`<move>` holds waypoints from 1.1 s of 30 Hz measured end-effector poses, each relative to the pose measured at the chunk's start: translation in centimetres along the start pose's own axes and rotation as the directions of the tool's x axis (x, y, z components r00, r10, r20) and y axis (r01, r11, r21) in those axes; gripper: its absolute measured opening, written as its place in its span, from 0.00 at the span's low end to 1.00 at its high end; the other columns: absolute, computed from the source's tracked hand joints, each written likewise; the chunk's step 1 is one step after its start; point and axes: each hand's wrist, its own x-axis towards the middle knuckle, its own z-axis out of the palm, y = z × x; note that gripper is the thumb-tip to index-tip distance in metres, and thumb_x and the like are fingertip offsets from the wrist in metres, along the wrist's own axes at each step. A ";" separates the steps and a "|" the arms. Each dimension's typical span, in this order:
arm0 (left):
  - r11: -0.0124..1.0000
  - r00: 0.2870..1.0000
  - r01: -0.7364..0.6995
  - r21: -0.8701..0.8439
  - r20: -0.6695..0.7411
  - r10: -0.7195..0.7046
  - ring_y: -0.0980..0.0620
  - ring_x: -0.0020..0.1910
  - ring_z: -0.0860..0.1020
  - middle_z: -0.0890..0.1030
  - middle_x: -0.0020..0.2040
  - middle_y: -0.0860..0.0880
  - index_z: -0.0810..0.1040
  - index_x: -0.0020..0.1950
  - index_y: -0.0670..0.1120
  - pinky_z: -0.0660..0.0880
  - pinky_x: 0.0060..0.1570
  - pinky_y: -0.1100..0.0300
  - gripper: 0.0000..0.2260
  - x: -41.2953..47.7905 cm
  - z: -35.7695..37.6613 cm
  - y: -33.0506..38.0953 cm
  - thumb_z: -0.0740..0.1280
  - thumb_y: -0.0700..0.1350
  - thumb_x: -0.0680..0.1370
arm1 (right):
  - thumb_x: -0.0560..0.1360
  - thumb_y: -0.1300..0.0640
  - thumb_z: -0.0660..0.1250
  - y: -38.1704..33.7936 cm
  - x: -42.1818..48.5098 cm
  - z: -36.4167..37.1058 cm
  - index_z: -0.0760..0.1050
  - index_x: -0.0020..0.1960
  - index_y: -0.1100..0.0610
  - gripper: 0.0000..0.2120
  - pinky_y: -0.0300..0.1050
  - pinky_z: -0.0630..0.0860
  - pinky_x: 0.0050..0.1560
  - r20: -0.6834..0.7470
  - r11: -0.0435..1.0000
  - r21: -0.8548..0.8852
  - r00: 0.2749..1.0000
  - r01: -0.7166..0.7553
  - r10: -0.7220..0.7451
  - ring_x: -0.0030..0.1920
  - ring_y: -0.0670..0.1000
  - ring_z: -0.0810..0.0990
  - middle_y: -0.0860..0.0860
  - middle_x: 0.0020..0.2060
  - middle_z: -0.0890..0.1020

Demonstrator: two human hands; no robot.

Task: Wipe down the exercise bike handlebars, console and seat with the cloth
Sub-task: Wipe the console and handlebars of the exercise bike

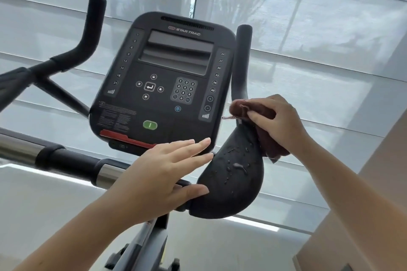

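Now my right hand (278,120) grips the cloth (272,143) on the wet handlebar (233,174); my left hand (163,171), fingers straight, at the cloth's eight o'clock.

The console (163,77) sits between the handlebars (231,174); the cloth (264,130) lies right of it, on the right handlebar

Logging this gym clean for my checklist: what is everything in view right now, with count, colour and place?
console: 1, black, centre, screen dark
left handlebar: 1, black, upper left
right handlebar: 1, black, right of console, water drops on it
crossbar: 1, black and chrome, lower left
frame post: 1, grey, bottom centre
blinds: several, pale grey, behind the bike
cloth: 1, dark red, against right handlebar
left hand: 1, fingers straight, below console
right hand: 1, grips cloth
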 end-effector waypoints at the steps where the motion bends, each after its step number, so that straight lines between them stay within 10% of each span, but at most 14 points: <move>1: 1.000 1.000 -0.001 0.010 0.000 0.001 0.51 0.66 0.68 0.69 0.68 0.53 0.73 0.65 0.50 0.65 0.62 0.50 0.24 -0.1 0.0 0.1 0.55 0.60 0.74 | 0.72 0.57 0.69 -0.1 -1.2 -0.5 0.75 0.48 0.33 0.17 0.21 0.65 0.46 -0.023 1.000 0.016 1.000 0.014 -0.014 0.47 0.39 0.73 0.47 0.45 0.75; 18: 0.997 0.995 0.009 0.081 -0.096 -0.001 0.50 0.37 0.78 0.81 0.43 0.49 0.80 0.47 0.44 0.74 0.33 0.55 0.19 -2.0 0.6 0.7 0.56 0.56 0.76 | 0.70 0.52 0.69 -4.1 -8.6 -0.1 0.79 0.53 0.45 0.12 0.36 0.71 0.48 0.015 0.978 -0.155 0.990 0.139 -0.139 0.48 0.49 0.74 0.47 0.46 0.73; 33: 0.988 0.983 0.141 -0.058 -0.111 -0.147 0.50 0.38 0.75 0.78 0.40 0.49 0.81 0.47 0.43 0.67 0.42 0.58 0.18 -2.7 0.6 1.6 0.60 0.56 0.72 | 0.72 0.54 0.68 -6.7 -5.5 0.6 0.80 0.54 0.47 0.12 0.48 0.72 0.52 0.100 0.951 -0.266 0.986 0.156 -0.134 0.50 0.54 0.74 0.52 0.48 0.74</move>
